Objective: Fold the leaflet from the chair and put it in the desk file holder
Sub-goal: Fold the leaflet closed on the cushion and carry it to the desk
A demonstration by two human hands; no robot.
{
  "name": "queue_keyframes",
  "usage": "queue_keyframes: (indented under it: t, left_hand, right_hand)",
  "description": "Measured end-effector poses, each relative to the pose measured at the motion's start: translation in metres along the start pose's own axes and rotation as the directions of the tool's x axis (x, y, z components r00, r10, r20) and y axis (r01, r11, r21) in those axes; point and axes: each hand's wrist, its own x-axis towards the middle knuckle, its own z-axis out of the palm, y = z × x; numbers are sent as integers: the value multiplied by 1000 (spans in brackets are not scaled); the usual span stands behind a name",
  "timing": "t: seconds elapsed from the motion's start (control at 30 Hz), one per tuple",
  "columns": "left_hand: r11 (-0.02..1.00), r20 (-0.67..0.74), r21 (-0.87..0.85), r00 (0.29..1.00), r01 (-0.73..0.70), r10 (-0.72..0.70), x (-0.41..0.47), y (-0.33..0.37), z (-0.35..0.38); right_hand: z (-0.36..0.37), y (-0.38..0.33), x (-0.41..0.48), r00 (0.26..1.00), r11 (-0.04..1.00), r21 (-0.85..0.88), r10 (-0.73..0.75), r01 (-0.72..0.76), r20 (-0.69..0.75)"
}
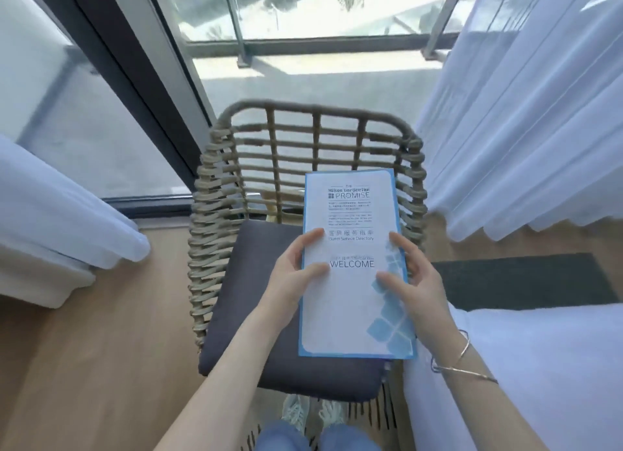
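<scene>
Bare forearms — thin bangles (463, 356) on right wrist, blue jeans (286, 437).

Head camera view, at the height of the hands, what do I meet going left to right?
White curtain → woven chair side → left hand → leaflet → right hand → dark mat.

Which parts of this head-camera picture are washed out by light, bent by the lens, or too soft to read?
Head view: daylight bleaches the balcony behind the chair; the wide lens bows the window frame; the leaflet shows "WELCOME" clearly, its small print blurs.
</scene>
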Motion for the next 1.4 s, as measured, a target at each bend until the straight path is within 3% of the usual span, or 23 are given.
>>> queue_keyframes:
  t: [0.23, 0.4, 0.57, 0.7, 0.8, 1.03, 1.23, 1.4]
  left_hand:
    - [973, 10, -46, 974, -225, 226, -50, 156, 33]
    - [911, -20, 4, 910, -413, 413, -87, 231, 34]
    - [827, -155, 66, 813, -558, 561, -133, 268, 3]
    - [788, -357, 158, 710, -595, 607, -187, 272, -44]
    - [765, -517, 226, 591, -604, 619, -239, 265, -85]
    - [746, -790, 303, 281, -593, 545, -390, 236, -153]
    - [747, -890, 359, 35, -559, 454, -498, 202, -193]
    - [749, -908, 395, -104, -532, 405, -575, 171, -243]
  right_hand:
    - [10, -154, -23, 980, 978, 72, -196, 194, 27]
    - [29, -229, -38, 937, 938, 87, -342, 336, 69]
    - [75, -268, -47, 880, 910, 152, -413, 386, 235]
    - [139, -278, -62, 805, 913, 220, -406, 343, 432]
    - [197, -277, -86, 710, 919, 244, -393, 309, 584]
    - [324, -260, -185, 389, 941, 257, -326, 220, 862]
    - [413, -231, -278, 161, 963, 231, -252, 139, 954]
    - [486, -202, -355, 28, 966, 212, -218, 146, 976]
